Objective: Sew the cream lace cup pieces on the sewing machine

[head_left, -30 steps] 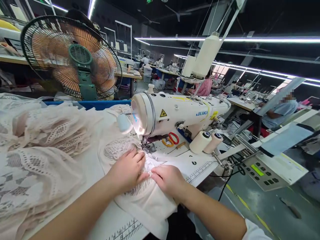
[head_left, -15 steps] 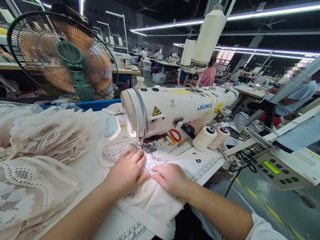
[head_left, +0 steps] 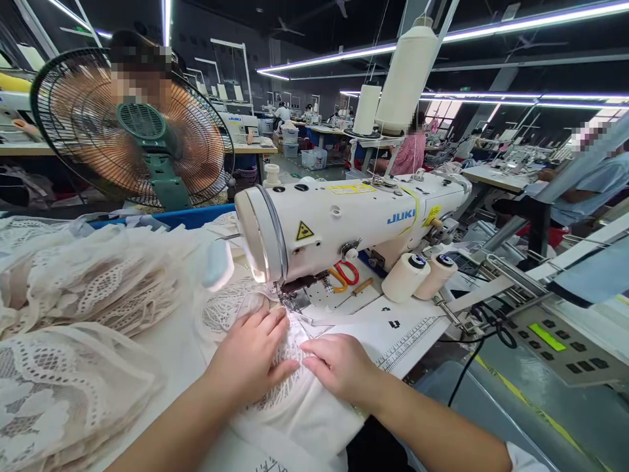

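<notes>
My left hand (head_left: 253, 357) lies flat on a white lace garment piece (head_left: 291, 344), fingers stretched toward the needle area and thumb apart. To its right, my right hand (head_left: 341, 364) has thumb and forefinger closed on the edge of the same lace, close to my left thumb. The lace runs up to the presser foot (head_left: 293, 298) of a white JUKI sewing machine (head_left: 314, 219); the needle itself is hard to make out. Plain white fabric hangs from the piece toward my lap. A narrow white tape (head_left: 339, 320) leads in from the right.
Piled lace pieces (head_left: 83, 282) cover the table's left side. A large fan (head_left: 142, 124) stands behind them. Red-handled snips (head_left: 350, 271) and thread cones (head_left: 405, 278) lie beyond the machine bed. A control panel (head_left: 550, 337) juts out at right. Other people sit at machines farther back.
The camera view has tilted slightly, so the machine and table sit a little lower in the picture. Both hands stay at the lace with nearly the same hold.
</notes>
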`<state>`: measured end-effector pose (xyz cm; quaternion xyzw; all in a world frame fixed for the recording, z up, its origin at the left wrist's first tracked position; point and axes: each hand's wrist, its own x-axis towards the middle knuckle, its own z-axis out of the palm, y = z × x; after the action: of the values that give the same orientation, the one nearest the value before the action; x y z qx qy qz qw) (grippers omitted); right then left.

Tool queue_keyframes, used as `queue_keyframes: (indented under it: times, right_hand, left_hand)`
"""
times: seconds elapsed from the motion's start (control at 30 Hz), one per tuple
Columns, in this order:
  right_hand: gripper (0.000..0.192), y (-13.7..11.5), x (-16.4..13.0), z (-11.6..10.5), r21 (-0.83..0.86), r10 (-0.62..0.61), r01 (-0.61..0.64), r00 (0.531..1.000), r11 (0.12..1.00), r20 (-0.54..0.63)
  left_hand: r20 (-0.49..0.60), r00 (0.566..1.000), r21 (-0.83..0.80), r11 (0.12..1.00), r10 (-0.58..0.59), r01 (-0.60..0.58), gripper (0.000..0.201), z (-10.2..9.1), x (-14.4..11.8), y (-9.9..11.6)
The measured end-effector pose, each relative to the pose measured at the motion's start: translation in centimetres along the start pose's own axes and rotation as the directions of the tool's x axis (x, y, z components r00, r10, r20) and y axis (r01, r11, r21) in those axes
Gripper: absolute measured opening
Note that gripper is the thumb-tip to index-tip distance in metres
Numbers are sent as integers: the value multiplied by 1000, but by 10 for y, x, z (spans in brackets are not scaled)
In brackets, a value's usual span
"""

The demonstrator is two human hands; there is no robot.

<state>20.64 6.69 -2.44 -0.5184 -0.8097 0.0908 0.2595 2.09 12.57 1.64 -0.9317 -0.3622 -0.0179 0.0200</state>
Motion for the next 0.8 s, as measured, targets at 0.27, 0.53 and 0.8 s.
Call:
queue_keyframes:
  times: [0.27, 0.53, 0.8]
  right_hand:
    - [22, -1, 4, -3, 5, 43, -44, 998, 999, 50]
    - [21, -3, 5, -5, 13, 97, -99, 991, 995, 94]
    - [21, -7, 10, -8, -4, 187, -189, 967, 982, 171]
  left_hand:
    - [-35, 999, 12, 999, -29, 29, 58, 4, 3, 3]
    - [-98, 995, 53, 998, 28, -23, 55, 9, 4, -1]
    - [-138, 989, 100, 994, 54, -40, 54, 10, 6, -6]
